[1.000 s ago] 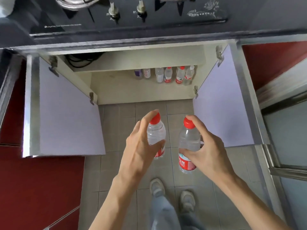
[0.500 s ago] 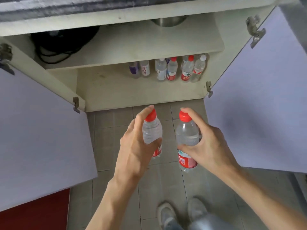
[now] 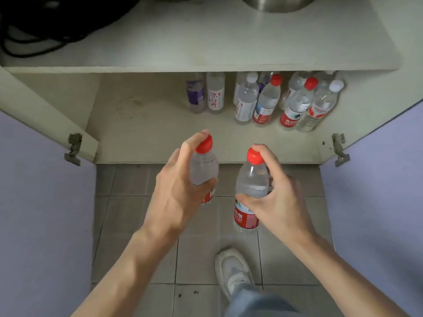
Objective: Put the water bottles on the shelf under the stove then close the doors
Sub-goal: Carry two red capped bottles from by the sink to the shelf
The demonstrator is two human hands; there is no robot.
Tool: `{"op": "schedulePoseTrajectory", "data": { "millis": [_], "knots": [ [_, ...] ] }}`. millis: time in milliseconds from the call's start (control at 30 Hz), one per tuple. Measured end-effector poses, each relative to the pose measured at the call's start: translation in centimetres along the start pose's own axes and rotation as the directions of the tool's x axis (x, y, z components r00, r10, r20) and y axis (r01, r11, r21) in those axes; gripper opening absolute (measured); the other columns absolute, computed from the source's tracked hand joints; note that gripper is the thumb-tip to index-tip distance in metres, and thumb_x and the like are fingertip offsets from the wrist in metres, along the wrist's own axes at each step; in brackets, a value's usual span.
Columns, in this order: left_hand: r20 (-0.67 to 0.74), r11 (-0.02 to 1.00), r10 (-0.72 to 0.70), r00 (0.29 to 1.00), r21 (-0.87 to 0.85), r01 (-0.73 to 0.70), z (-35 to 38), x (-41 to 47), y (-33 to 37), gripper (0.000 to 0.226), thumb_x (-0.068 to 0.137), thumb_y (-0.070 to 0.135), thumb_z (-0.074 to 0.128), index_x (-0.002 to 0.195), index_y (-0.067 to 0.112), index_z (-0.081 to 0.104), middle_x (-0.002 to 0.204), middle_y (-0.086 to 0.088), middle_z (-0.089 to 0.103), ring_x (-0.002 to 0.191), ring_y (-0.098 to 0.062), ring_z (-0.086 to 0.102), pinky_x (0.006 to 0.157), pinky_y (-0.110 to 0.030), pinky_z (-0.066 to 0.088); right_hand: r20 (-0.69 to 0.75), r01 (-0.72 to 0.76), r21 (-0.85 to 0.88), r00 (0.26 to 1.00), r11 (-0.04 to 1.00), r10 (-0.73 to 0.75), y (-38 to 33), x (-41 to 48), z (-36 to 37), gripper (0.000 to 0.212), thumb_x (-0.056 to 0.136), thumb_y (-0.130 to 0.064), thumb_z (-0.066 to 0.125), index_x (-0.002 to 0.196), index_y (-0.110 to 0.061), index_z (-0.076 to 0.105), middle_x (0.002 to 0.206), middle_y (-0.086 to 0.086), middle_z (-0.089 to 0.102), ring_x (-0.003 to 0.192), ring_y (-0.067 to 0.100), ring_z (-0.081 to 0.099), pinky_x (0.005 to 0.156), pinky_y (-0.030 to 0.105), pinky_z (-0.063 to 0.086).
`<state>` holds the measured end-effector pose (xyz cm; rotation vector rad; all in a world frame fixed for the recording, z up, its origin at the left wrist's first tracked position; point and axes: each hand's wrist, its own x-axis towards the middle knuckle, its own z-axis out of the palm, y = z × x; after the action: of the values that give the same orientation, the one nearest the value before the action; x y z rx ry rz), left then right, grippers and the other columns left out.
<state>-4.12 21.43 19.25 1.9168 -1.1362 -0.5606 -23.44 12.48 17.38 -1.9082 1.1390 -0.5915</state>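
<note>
Grasping the left water bottle [image 3: 204, 168] in the left hand [image 3: 180, 193] and the right water bottle [image 3: 251, 179] in the right hand [image 3: 282, 202], each grip wrapped round the shoulder, cap-up over the floor tiles [image 3: 128, 179] just short of the lower shelf [image 3: 142, 136], a person seemed ready to stand them inside beside the stored bottles [image 3: 266, 101].

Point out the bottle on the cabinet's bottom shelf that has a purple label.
The purple-labelled bottle, leftmost in the row at the back of the shelf. It stands beside the white-labelled bottle with red characters, and the upper shelf hides its top.
</note>
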Motion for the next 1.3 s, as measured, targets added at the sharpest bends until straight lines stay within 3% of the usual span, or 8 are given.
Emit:
{"op": "schedulePoseTrajectory", "data": {
  "millis": [100,267,400,567,767,967,1167,1300],
  "knots": [
    [-0.037,1.0,0.009,0.999,-0.002,-0.009,1.4,3.1,-3.3,0.096,0.085,0.011,0.09,0.145,0.064,0.037,0.133,0.014,0.066,0.111,-0.018,0.07,0.09,-0.044,0.063,-0.061,0.035,-0.01,0.997,0.999,-0.036,2.8,3.2,1.7,0.102,0.073,-0.011,0.095,0.151,-0.052,0.044,0.108,-0.013,0.075,0.091,0.021,0.072,0.087,0.043,0.061],
    [-0.045,0.997,0.082,0.996,-0.005,-0.082,3.6,8.3,-8.2,0.102,0.082,0.009,0.094,0.141,0.071,0.039,0.135,0.03,0.062,0.122,-0.007,0.067,0.101,-0.042,0.062,-0.158,0.111,0.041,0.982,0.993,-0.104,6.7,9.2,4.8,0.102,0.072,-0.011,0.096,0.148,-0.054,0.045,0.119,-0.014,0.074,0.098,0.027,0.073,0.094,0.046,0.061],
    [-0.075,0.993,0.115,0.991,-0.014,-0.117,5.6,12.2,-11.4,0.113,0.08,0.007,0.097,0.139,0.078,0.033,0.132,0.028,0.063,0.118,-0.012,0.069,0.1,-0.045,0.063,-0.178,0.189,0.022,0.967,0.982,-0.182,9.5,14.0,7.7,0.104,0.071,-0.013,0.097,0.15,-0.054,0.043,0.126,-0.017,0.073,0.105,0.026,0.073,0.095,0.047,0.06],
    [-0.151,0.985,0.158,0.976,-0.05,-0.167,7.4,16.7,-14.3,0.108,0.076,0.004,0.096,0.148,0.061,0.04,0.128,0.023,0.068,0.11,-0.02,0.073,0.092,-0.051,0.065,-0.201,0.321,0.007,0.928,0.947,-0.313,10.9,18.5,10.0,0.104,0.074,-0.012,0.097,0.155,-0.046,0.042,0.137,-0.021,0.065,0.111,0.013,0.069,0.097,0.043,0.059],
    [-0.165,0.975,0.221,0.961,0.009,-0.223,8.1,19.0,-15.5,0.105,0.08,0.006,0.095,0.152,0.055,0.036,0.127,0.019,0.07,0.104,-0.014,0.076,0.091,-0.047,0.066,-0.208,0.413,-0.079,0.883,0.907,-0.42,11.4,20.5,11.0,0.106,0.075,-0.011,0.094,0.16,-0.041,0.039,0.137,-0.014,0.065,0.108,0.017,0.068,0.097,0.039,0.058],
    [-0.068,0.945,0.306,0.949,0.141,-0.295,7.7,19.8,-16.0,0.124,0.07,0.009,0.101,0.159,0.051,0.026,0.142,0.021,0.059,0.107,-0.008,0.067,0.09,-0.022,0.059,-0.098,0.404,-0.143,0.902,0.903,-0.42,12.5,20.0,9.9,0.132,0.065,-0.012,0.104,0.16,-0.049,0.02,0.147,-0.008,0.055,0.123,0.017,0.06,0.1,0.034,0.054],
    [-0.017,0.946,0.305,0.952,0.116,-0.301,7.0,20.7,-16.7,0.136,0.066,-0.003,0.099,0.159,0.058,0.021,0.132,0.032,0.054,0.111,-0.008,0.068,0.092,-0.038,0.064,0.0,0.41,-0.191,0.908,0.892,-0.418,12.0,21.2,9.0,0.133,0.069,-0.002,0.1,0.16,-0.05,0.015,0.136,-0.003,0.057,0.094,0.019,0.062,0.087,0.046,0.058],
    [-0.035,0.94,0.324,0.945,0.125,-0.317,6.8,21.8,-17.2,0.134,0.068,-0.002,0.1,0.16,0.054,0.021,0.126,0.029,0.056,0.099,0.003,0.066,0.078,-0.019,0.059,-0.034,0.409,-0.207,0.905,0.889,-0.424,12.1,22.3,9.4,0.128,0.07,-0.005,0.1,0.157,-0.05,0.018,0.122,-0.003,0.059,0.08,0.008,0.056,0.075,0.037,0.051]
  ]
}}
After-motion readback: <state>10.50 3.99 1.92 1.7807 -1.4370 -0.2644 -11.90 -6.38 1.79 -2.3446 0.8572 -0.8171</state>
